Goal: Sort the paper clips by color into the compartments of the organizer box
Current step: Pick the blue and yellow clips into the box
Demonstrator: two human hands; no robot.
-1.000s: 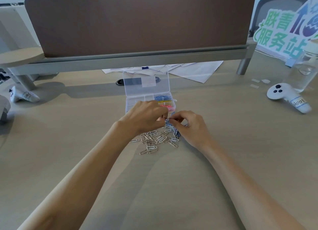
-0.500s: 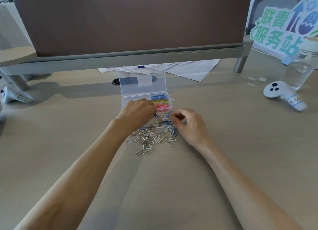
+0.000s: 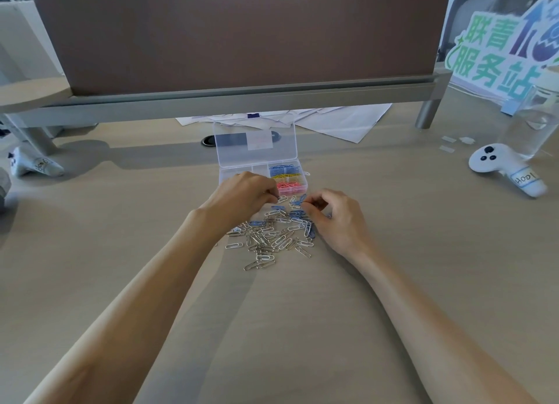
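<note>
Left hand: fingers curled, tips at the far edge of the pile, just in front of the box. I cannot tell whether a clip sits between them.

Right hand: fingers curled, forefinger tip against a blue clip. I cannot tell whether the pinch has closed on it.

Paper clips: a loose, overlapping heap on the table between and below both hands. Most are silver, with some blue toward the right.

Box: it lies just beyond the heap with its clear lid standing open. The right-hand compartments hold blue clips, yellow clips and pink clips. The left-hand ones look bare or are hidden by the left hand.

Risks, as I judge them:
- The clips interlock, so lifting one blue clip may drag a silver one along and drop it in the wrong compartment.
- The compartments are narrow and adjoin, so a careless release could land a blue clip among the yellow.
- The left wrist is close to the box and could nudge it.
- Sweeping motions could scatter the heap.

Farther out lie papers under the divider, and a white controller at right.
</note>
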